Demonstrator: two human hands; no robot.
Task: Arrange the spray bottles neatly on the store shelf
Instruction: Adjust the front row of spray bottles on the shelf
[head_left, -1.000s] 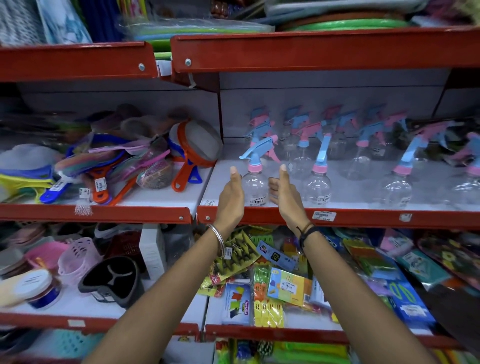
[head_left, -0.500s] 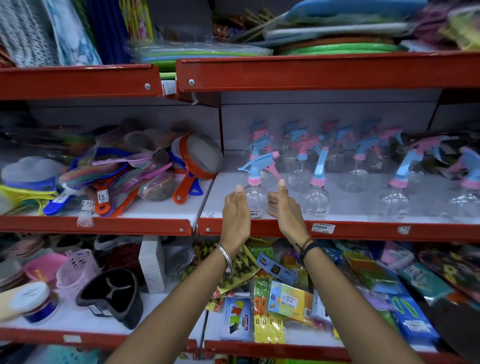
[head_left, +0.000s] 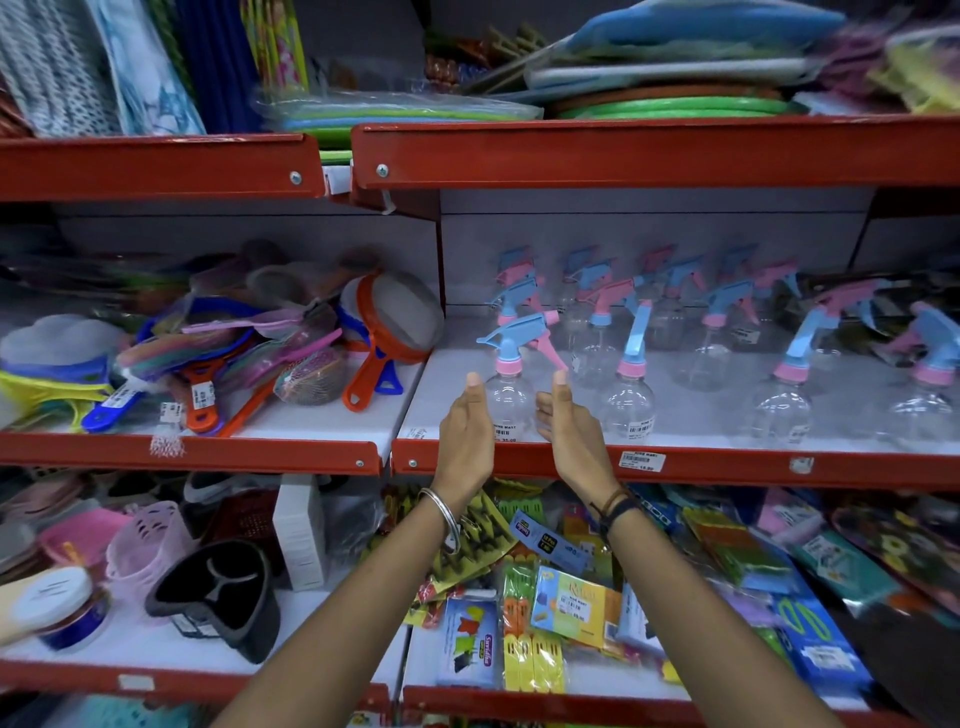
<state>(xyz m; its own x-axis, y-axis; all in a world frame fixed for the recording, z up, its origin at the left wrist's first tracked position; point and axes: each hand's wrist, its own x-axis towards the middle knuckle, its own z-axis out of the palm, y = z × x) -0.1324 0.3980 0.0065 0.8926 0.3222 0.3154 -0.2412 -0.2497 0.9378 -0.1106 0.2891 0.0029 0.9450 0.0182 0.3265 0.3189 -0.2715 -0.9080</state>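
Note:
Several clear spray bottles with blue and pink trigger heads stand in rows on the white shelf (head_left: 691, 415) behind its red front lip. The front left bottle (head_left: 510, 397) stands upright near the shelf's left edge, its blue nozzle pointing left. My left hand (head_left: 465, 436) is beside it on the left and my right hand (head_left: 574, 434) on the right, palms facing each other, fingers straight, with a small gap to the bottle on each side. A second front bottle (head_left: 626, 400) stands just right of my right hand.
Strainers and sieves (head_left: 374, 332) are piled on the neighbouring shelf to the left. Packaged goods (head_left: 566, 608) fill the shelf below, and a black holder (head_left: 218, 597) sits at lower left. Mats lie on the top shelf (head_left: 654, 150).
The view has tilted up, so the shelves sit lower in the frame. My hands stay on either side of the front left bottle, drawn back slightly toward the shelf's front lip.

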